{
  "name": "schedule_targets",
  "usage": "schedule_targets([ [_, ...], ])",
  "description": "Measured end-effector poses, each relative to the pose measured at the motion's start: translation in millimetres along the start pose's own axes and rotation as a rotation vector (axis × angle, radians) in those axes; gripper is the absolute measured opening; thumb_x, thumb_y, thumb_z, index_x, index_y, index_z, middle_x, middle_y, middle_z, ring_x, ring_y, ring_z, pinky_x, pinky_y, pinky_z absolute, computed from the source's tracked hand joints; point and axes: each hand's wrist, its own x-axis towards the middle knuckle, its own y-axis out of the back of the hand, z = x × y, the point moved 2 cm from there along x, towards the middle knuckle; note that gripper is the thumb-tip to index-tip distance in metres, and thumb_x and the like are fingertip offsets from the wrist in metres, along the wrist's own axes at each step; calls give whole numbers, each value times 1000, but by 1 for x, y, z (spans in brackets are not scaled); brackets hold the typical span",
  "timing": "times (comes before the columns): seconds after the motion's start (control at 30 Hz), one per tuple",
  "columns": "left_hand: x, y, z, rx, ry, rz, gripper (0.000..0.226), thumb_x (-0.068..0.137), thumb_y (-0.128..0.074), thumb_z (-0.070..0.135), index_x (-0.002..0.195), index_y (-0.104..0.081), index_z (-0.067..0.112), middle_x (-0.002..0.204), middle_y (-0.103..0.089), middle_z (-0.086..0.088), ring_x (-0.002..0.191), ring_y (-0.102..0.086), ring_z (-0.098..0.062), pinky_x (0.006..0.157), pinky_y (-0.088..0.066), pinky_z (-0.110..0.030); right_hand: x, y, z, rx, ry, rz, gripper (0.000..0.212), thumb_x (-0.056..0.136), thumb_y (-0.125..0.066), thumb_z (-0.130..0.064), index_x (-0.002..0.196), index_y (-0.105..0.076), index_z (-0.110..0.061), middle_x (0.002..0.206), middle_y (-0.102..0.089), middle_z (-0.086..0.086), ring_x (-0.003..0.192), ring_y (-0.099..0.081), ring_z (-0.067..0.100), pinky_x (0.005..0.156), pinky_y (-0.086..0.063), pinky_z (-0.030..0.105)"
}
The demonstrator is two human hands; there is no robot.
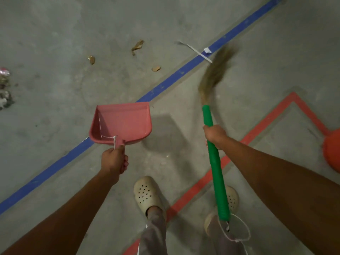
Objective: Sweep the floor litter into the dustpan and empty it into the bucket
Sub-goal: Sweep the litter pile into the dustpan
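Head view: at centre the dustpan [121,124] is gripped by the left hand [114,159], mouth toward litter [137,47] at upper centre, while the broom [218,172] is clenched by the right hand [215,136] for sweeping.

Looks dim, flatly lit; blurs the broom [207,115] tip at one o'clock; drops soft shadow beside dustpan [120,124]; bows edges.

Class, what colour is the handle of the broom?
Green; the straw broom's long wrapped handle shows best in the head view.
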Motion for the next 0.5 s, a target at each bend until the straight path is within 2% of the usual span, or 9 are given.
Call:
schedule_targets([
  [0.13,4,26,-6,-25,34,19,29,100,-55,32,79,-53,12,63,-53,-9,45,-45,-17,37,-34,-20,-34,-33,-32,-470,240,-53,50,96,-50,-50,117,-63,-6,113,-70,21,100,-69,37,84,-56,38],
  [0.2,0,40,-7,-41,48,44,29,100,-55,31,80,-54,11,64,-53,-10,46,-45,-18,38,-33,-19,-58,-47,-45,-598,353,-60,51,97,-50,-51,124,-59,-8,122,-65,21,111,-64,38,89,-52,39],
  [0.3,-7,66,-4,-83,61,82,30,100,-55,33,81,-53,10,63,-53,-11,45,-45,-18,38,-33,-18,-92,-61,-60,-624,432,-47,48,98,-49,-53,119,-57,-11,118,-65,20,108,-64,39,85,-51,39],
  [0.4,-12,94,3,-114,66,102,30,101,-55,33,81,-53,10,63,-53,-11,43,-44,-17,36,-31,-17,-114,-64,-71,-564,433,7,44,97,-49,-54,111,-56,-12,111,-67,20,104,-65,39,83,-51,40],
  [0.5,-11,121,14,-136,57,133,31,100,-55,33,82,-52,8,62,-53,-12,41,-44,-17,36,-30,-17,-122,-57,-88,-473,404,91,45,98,-50,-53,112,-57,-11,111,-67,22,103,-65,40,83,-52,41],
])
